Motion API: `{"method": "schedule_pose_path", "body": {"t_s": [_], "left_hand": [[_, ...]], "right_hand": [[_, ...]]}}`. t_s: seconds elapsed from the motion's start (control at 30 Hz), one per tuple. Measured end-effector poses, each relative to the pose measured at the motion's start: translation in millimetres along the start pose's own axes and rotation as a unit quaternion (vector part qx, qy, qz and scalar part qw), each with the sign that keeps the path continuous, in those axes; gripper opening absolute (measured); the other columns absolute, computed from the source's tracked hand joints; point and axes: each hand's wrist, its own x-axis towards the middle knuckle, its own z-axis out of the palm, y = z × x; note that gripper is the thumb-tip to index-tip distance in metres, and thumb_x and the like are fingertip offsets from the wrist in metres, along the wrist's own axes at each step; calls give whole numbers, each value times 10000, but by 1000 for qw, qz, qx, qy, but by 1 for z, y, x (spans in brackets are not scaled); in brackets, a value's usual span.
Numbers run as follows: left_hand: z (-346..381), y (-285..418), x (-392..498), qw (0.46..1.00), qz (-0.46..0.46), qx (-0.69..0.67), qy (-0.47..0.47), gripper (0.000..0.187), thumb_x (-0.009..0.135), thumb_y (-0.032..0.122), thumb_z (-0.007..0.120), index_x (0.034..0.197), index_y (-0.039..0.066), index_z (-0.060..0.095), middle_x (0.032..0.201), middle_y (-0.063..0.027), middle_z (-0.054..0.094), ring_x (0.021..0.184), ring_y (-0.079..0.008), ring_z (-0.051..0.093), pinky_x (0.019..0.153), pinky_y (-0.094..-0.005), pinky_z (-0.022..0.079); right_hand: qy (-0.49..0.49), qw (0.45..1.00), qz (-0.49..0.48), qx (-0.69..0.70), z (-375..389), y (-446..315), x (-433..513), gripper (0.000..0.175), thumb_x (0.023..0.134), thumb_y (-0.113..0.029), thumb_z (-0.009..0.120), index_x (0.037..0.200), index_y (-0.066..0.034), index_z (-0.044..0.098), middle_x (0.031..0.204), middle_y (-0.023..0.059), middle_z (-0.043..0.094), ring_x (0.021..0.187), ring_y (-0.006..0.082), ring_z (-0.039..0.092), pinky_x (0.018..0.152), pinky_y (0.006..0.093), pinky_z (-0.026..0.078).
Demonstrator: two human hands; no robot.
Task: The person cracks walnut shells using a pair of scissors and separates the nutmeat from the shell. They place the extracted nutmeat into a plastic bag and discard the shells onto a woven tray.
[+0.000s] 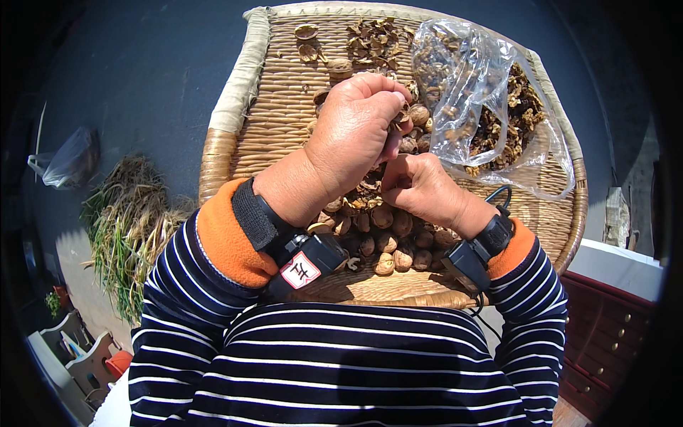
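Note:
A wide wicker winnowing basket lies before me. My left hand is closed round broken walnut shell, part of which shows between thumb and fingers. Just below and to its right, my right hand has its fingers curled; whether they hold anything is hidden. Shell fragments lie under both hands. Whole walnuts are heaped near the basket's front edge, and several more sit beyond my hands. A clear plastic bag at the upper right contains walnut kernels.
Shell pieces and half shells lie at the basket's far side. Left of it are a bundle of green onions and a tied plastic bag. A dark red drawer cabinet stands at the lower right.

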Motion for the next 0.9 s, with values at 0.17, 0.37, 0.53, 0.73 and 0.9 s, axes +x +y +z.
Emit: {"method": "schedule_pose_path", "body": {"t_s": [0.17, 0.37, 0.53, 0.73, 0.9], "left_hand": [[-1, 1, 1, 1000, 10, -2, -5, 171, 961, 124, 513, 1048, 2, 595, 785, -79, 626, 503, -85, 528, 409, -204, 377], [-2, 10, -1, 999, 23, -30, 12, 166, 961, 129, 510, 1048, 21, 600, 798, -72, 641, 533, -86, 547, 422, -200, 389], [-1, 14, -3, 999, 26, -35, 9, 156, 972, 149, 516, 1051, 41, 596, 813, -59, 646, 546, -81, 555, 431, -188, 395], [3, 16, -6, 999, 14, -36, 12, 158, 971, 146, 517, 1059, 38, 590, 832, -64, 638, 547, -81, 548, 434, -191, 382], [5, 14, -6, 999, 24, -20, 27, 168, 970, 155, 515, 1057, 38, 598, 826, -60, 641, 552, -81, 547, 441, -194, 395]], "right_hand": [[-14, 979, 109, 170, -3, -27, 1, 49, 793, 18, 666, 835, -6, 666, 756, 13, 663, 686, 74, 604, 605, 224, 489], [-59, 972, -115, 197, -20, -100, -43, 64, 837, 13, 691, 873, 24, 639, 824, 139, 677, 698, 118, 631, 569, 222, 487], [-164, 882, -374, 236, -7, -133, -74, 154, 918, -100, 630, 1025, 7, 603, 1034, 233, 670, 666, 251, 624, 561, 328, 511], [-104, 872, -443, 184, -1, -132, -78, 86, 912, -78, 631, 929, 4, 610, 897, 238, 690, 613, 191, 586, 544, 323, 485], [-98, 941, -272, 176, -13, -109, -57, 115, 848, -9, 672, 959, 11, 651, 857, 155, 667, 735, 271, 669, 631, 326, 527]]}}
